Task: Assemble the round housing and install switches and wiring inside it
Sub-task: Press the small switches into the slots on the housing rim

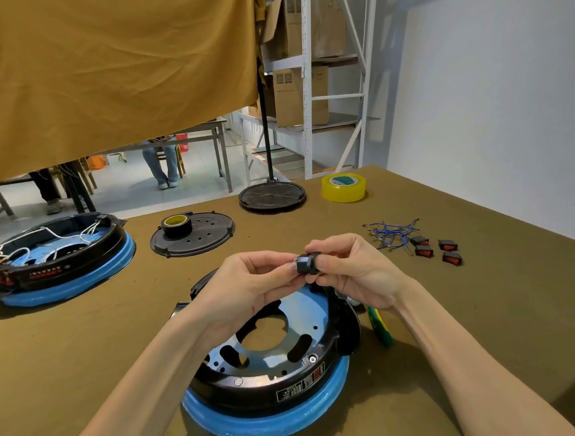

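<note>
A round black housing (273, 378) with a blue rim and a shiny metal plate inside lies on the table in front of me. Above it both hands hold one small black switch (305, 263). My left hand (253, 285) pinches its left side, where metal terminals show. My right hand (351, 271) grips its right side with thumb and fingers. Several spare red-and-black switches (438, 250) lie at the right beside a tangle of blue wires (394, 232).
A second housing (57, 259), wired with white leads, sits at the far left. A black cover plate (199, 239) carries a roll of black tape (176, 225). Another round cover (272, 195), yellow tape (344, 187) and a green-yellow roll (380, 327) are nearby.
</note>
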Available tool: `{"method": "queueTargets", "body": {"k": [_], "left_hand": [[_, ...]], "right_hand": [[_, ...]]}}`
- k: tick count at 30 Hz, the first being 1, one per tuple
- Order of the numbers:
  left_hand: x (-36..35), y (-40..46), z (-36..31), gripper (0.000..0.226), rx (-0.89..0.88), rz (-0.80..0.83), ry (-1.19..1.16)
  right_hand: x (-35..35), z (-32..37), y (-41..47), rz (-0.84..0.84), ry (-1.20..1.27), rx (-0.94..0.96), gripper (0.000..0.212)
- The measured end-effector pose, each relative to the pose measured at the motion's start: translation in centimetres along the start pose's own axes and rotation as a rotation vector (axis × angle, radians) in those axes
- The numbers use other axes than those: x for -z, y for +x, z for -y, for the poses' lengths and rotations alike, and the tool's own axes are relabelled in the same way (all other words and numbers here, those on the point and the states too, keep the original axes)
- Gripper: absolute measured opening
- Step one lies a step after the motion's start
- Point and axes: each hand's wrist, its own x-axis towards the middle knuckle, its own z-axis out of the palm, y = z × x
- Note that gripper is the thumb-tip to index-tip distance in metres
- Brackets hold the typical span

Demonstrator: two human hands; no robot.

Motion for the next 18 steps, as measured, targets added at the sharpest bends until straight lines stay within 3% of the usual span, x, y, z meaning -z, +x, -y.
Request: {"method": "queueTargets", "body": {"k": [6,18], "left_hand": [[0.1,0.2,-0.2,0.028,-0.009,0.02,-0.012],[0.3,0.0,-0.6,0.028,-0.123,-0.104,0.053]], "right_hand": [[0.1,-0.2,0.1,0.019,-0.019,0.05,0.025],[0.9,-0.3,0.5,0.02,-0.048,0.062,0.025]]}}
